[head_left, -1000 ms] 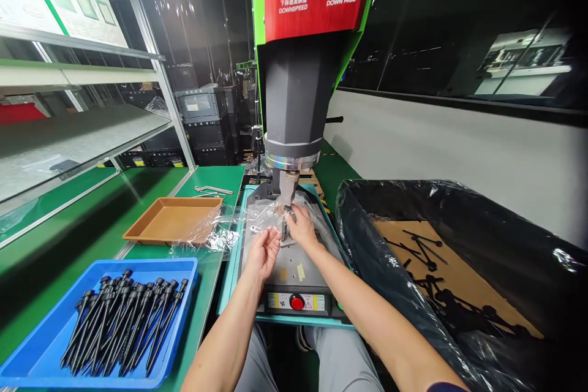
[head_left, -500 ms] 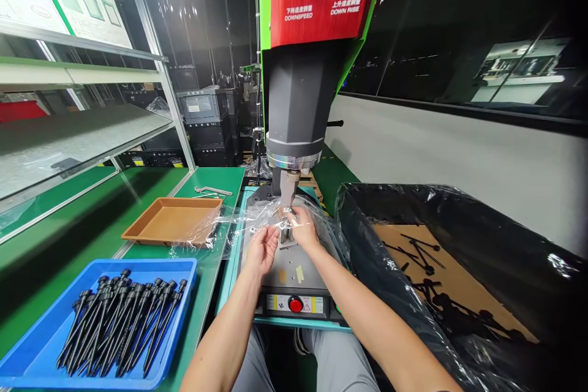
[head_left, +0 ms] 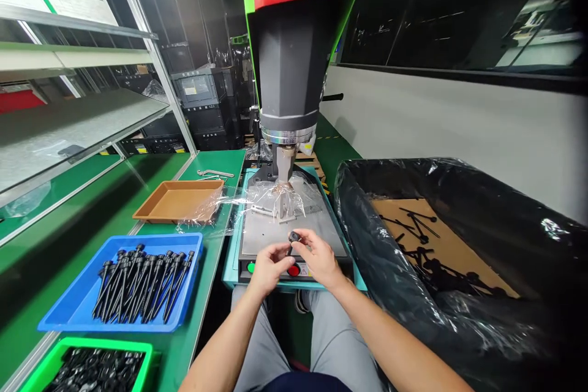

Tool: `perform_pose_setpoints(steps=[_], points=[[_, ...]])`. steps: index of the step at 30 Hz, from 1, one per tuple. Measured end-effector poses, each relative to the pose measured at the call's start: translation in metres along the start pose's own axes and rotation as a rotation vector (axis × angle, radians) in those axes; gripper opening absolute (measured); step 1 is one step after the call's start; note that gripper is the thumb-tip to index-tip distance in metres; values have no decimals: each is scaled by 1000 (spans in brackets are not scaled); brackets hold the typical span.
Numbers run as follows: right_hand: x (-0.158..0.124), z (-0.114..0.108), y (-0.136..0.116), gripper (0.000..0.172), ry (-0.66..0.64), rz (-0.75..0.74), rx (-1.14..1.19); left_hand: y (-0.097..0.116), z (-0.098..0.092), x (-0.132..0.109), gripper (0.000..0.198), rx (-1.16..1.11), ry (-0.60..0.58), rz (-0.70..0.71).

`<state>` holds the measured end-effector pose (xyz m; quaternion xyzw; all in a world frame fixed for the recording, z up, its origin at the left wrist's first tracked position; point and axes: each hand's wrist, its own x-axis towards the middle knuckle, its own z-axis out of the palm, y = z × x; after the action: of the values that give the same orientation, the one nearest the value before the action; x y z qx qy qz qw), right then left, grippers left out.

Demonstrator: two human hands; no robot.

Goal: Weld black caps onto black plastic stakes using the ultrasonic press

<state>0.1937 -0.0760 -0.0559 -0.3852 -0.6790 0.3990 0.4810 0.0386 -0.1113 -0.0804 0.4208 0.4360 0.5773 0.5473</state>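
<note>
My left hand [head_left: 267,264] and my right hand [head_left: 318,259] meet just above the front edge of the press base [head_left: 294,229]. Together they pinch a small black round part [head_left: 294,237] between their fingertips. Right below the hands sit a green button [head_left: 250,267] and a red button [head_left: 291,270]. Behind them the grey press head [head_left: 288,67] stands over a fixture [head_left: 281,203] wrapped in clear plastic film.
A blue tray [head_left: 68,303] of black spikes lies at the left, a green bin [head_left: 92,369] of black parts below it, and an empty brown tray [head_left: 177,202] further back. A black-lined box [head_left: 413,239] with finished black pieces stands at the right.
Both hands have come back from the fixture under the press head to the front of the base, now holding a small black part. The view has tilted downward.
</note>
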Motion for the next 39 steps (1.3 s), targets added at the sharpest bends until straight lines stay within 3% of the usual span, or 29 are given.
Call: perform_pose_setpoints(steps=[3,6,9,12,18,29,39], points=[[-11,6,-3,32,-8,-3,63,7,7,-19,19,206,84,125],[-18,10,-5,40,-16,46,117,15,11,-28,13,222,114,135],[-21,10,-11,46,-128,119,235,19,12,-37,16,167,71,96],[-23,9,-20,41,-221,184,388,23,13,-47,21,99,22,25],[-27,16,-32,45,-197,398,590,31,16,-67,28,-62,1,-149],[-34,25,-33,51,-178,407,595,29,12,-80,31,-127,53,-184],[-38,32,-38,46,-158,388,520,30,15,-88,34,-175,96,-188]])
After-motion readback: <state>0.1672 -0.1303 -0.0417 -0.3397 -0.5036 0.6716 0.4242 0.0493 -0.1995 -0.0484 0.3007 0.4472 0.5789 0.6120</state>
